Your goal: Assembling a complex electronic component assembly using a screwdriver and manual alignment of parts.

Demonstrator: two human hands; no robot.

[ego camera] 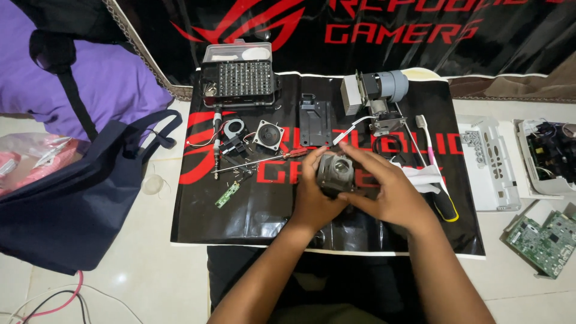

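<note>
Both my hands meet over the middle of a black work mat (252, 210) with red print. My left hand (315, 195) cups a small grey metal lens block (336, 171) with a round glass front. My right hand (384, 186) covers the block's right side, fingers reaching across its top. A red-handled screwdriver (255, 163) lies on the mat just left of my hands. A black-and-yellow handled tool (445, 205) and a white cloth (425, 177) lie just right of them.
An open screwdriver bit case (238, 78), small fans (267, 135), a black bracket (315, 123), a grey lens assembly (375, 90) and a toothbrush (427, 141) lie on the mat. White casing parts (489, 165) and a green circuit board (543, 240) sit right. A dark blue bag (78, 192) lies left.
</note>
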